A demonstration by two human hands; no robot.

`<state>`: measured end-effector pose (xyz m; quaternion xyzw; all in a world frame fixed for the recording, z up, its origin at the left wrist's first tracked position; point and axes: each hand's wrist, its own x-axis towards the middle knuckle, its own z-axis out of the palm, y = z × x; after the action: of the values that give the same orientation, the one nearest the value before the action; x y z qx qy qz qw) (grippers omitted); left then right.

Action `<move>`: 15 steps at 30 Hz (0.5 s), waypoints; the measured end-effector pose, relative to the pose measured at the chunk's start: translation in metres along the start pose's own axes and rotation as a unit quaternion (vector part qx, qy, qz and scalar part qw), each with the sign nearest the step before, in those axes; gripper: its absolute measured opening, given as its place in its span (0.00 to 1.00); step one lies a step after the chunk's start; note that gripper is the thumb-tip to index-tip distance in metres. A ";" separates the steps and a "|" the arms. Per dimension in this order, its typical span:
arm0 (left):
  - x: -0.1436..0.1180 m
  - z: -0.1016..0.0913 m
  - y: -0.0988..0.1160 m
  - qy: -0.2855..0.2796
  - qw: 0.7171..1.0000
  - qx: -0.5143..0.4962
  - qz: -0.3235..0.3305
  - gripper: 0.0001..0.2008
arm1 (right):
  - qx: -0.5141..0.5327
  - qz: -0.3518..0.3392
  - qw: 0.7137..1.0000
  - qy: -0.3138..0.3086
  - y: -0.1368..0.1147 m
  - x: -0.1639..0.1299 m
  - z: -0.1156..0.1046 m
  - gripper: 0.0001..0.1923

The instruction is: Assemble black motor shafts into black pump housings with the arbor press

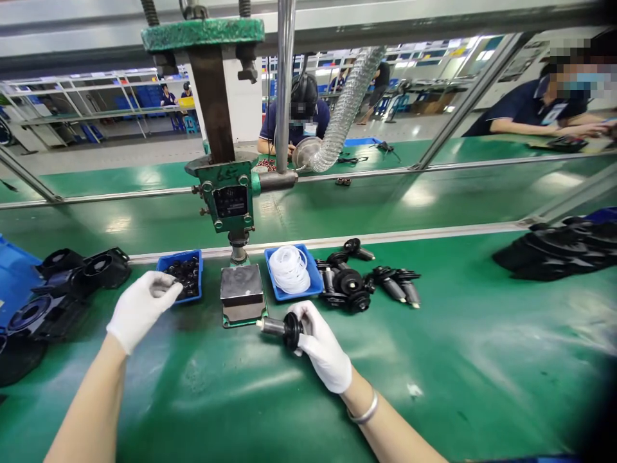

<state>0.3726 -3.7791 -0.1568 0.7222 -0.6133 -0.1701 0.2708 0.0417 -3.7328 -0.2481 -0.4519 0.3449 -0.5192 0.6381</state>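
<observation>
Right hand, gloved, grips a black part with a metal shaft, held low over the green counter just in front of the press. Left hand reaches into the left blue tray of small black pieces, fingers curled at its edge; whether it pinches one, I cannot tell. A second tray holds white rings, with more black parts just beside it.

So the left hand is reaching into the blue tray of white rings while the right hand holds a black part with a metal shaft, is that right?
Not quite. In the head view the left hand reaches into the blue tray of small black parts; the tray of white rings sits on the other side of the press. The right hand does hold the black part with a metal shaft.
</observation>
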 end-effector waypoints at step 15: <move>-0.074 0.100 0.064 -0.219 0.820 -0.526 -0.059 0.19 | -0.065 -0.120 0.990 0.025 -0.004 -0.004 0.003 0.15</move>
<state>0.2496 -3.7315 -0.2044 0.4491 -0.4300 -0.6356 0.4576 0.0417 -3.7282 -0.2435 -0.5179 0.3370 -0.5794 0.5314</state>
